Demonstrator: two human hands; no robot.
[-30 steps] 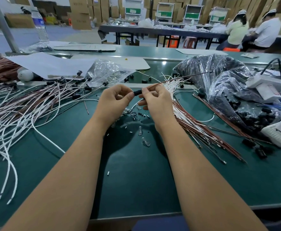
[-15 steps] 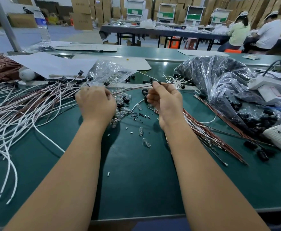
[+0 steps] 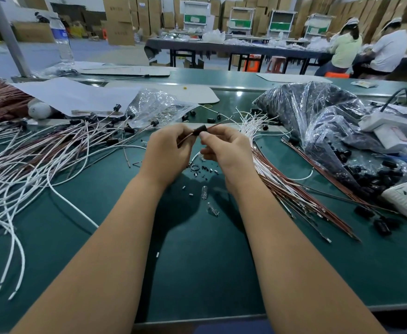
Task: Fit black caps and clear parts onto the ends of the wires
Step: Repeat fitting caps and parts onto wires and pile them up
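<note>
Both hands met above the middle of the green bench (image 3: 197, 273), held close together at chest height over it. Left hand (image 3: 167, 153) had its fingers curled around a thin brown wire (image 3: 186, 137), pinching it just behind a black cap (image 3: 200, 130). Right hand (image 3: 224, 150) pinched the cap from the other side, thumb tip pressed against it, the other fingers curled in below. The wire passed through the cap and its bare end (image 3: 218, 124) stuck out beyond, pointing up and to the right. Whether a clear part was also tucked in the right hand could not be told. The wire looked light and springy, likely to bend or slip if held far from its tip, so a grip right behind the cap seemed the sound place. The cap looked small, hard and smooth, easy to drop, best held by its sides between thumb and forefinger. Two clear parts (image 3: 205, 192) lay on the bench just below the hands; they looked like glass or thin plastic, probably fragile and prone to rolling. To the left spread a loose heap of white and brown wires (image 3: 41, 160) already carrying caps. To the right lay a bundle of uncapped wires (image 3: 294, 189), and beyond it a plastic bag (image 3: 318, 112) of black caps.
</note>
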